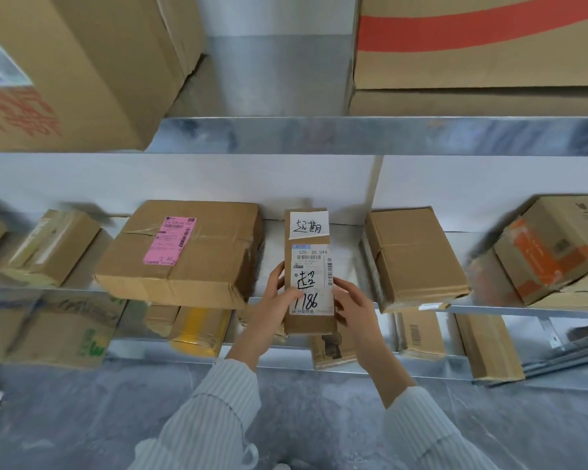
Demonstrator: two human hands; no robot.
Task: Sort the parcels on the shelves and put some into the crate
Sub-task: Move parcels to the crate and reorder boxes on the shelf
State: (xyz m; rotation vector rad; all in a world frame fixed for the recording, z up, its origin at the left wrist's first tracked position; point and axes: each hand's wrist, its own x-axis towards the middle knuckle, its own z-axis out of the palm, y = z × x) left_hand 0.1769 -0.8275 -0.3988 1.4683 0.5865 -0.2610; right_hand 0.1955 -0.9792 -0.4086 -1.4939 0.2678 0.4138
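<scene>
A narrow brown parcel (308, 322) with a white shipping label and handwritten black marks lies lengthwise at the middle shelf's front edge (489, 310), its near end sticking out past it. My left hand (279, 300) grips its left side, thumb on the label. My right hand (353, 307) holds its right side. No crate is in view.
A wide box with a pink label (180, 252) lies left of the parcel, a flat box (414, 256) right of it, an orange-taped box (554, 249) farther right. Large cartons (472, 45) fill the top shelf. Several parcels stand on the lowest shelf. Grey floor below.
</scene>
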